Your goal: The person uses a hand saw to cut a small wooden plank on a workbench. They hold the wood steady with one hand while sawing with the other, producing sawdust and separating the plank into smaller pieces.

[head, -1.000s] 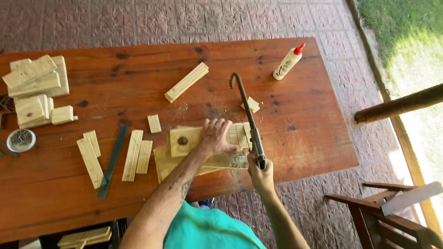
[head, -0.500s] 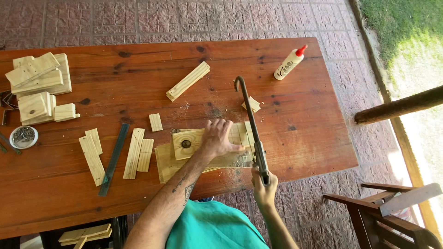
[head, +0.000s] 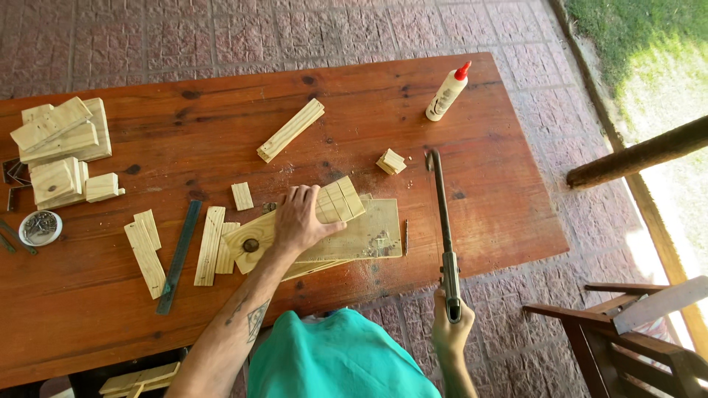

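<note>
While the left hand (head: 301, 219) presses flat on the board (head: 335, 221) at frame centre to keep it steady on the surface (head: 487, 184), the right hand (head: 451, 329), lower right, is closed around the saw (head: 442, 221) handle. Its blade lies just beside the board's right edge, past the surface's near rim.

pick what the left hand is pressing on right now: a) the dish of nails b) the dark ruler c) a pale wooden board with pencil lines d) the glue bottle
c: the left hand lies flat on the pale wooden board, which rests on the table, while the right hand grips the handle of the hacksaw at the table's edge; the glue bottle, dish of nails and dark ruler lie untouched.
</note>
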